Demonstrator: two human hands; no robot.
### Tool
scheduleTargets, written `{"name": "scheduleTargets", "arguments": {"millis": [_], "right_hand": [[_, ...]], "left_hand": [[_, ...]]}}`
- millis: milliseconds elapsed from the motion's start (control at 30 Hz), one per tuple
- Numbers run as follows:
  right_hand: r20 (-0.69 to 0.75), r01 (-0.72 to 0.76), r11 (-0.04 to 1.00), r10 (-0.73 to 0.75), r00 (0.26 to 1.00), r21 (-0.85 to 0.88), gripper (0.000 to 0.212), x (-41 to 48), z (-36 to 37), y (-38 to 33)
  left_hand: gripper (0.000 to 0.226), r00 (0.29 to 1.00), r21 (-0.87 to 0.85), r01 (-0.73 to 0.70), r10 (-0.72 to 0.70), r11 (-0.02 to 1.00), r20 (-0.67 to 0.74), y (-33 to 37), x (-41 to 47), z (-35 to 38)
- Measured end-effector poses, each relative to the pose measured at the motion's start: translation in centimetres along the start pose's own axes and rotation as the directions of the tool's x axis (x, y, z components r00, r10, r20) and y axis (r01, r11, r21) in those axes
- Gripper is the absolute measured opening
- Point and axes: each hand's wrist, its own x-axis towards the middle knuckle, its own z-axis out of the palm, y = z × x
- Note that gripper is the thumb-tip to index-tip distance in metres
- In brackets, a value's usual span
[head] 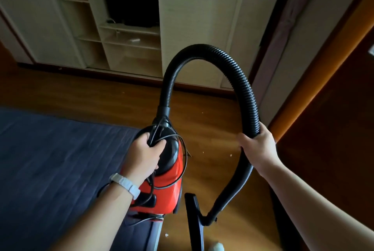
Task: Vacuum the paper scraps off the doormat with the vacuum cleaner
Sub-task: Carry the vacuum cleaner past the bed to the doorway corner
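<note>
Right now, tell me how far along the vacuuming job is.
Done: only the pickup. In hand: the left hand grips the handle of the red vacuum cleaner with the cord bunched in it, and the right hand grips the black hose. Left: all the vacuuming, it seems; the nozzle is over bare wooden floor, pale scraps lie there, and no doormat is clearly in view.

Free floor (212,125) lies right of the vacuum cleaner (164,188), partly fenced by the black hose (248,92) arching above it and the nozzle (194,216) nearer the viewer. Left of the vacuum cleaner the blue mattress (50,159) blocks passage; beyond it stands the shelf unit (129,48).
</note>
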Motion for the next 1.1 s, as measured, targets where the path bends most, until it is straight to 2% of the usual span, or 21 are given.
{"name": "scheduleTargets", "arguments": {"millis": [167, 367, 533, 800, 1100], "right_hand": [[-0.024, -0.013, 0.999, 0.014, 1.000, 0.048, 0.019, 5.9, 0.3, 1.4], [0.041, -0.078, 0.991, 0.074, 0.996, 0.107, 0.022, 15.5, 1.0, 3.4], [0.065, -0.100, 0.991, 0.095, 0.993, 0.087, 0.018, 24.3, -0.7, 4.9], [0.085, -0.047, 0.991, 0.037, 0.996, 0.123, 0.017, 34.8, -2.0, 4.5], [0.045, -0.071, 0.994, 0.067, 0.997, 0.079, 0.014, 46.3, 1.0, 4.4]], "left_hand": [[0.013, 1.000, 0.031, -0.017, 0.017, 0.999, 0.009, 1.7, 5.3, 3.3], [0.017, 0.999, 0.038, 0.023, -0.023, 0.999, 0.024, 4.5, 12.8, 8.7], [0.015, 0.999, 0.034, 0.051, -0.052, 0.998, 0.015, 8.6, 18.6, 14.0], [0.011, 0.999, -0.008, 0.024, -0.024, 1.000, -0.025, 13.2, 26.4, 19.2], [0.015, 1.000, -0.031, 0.022, -0.023, 0.999, -0.016, 14.9, 37.8, 23.2]]}}
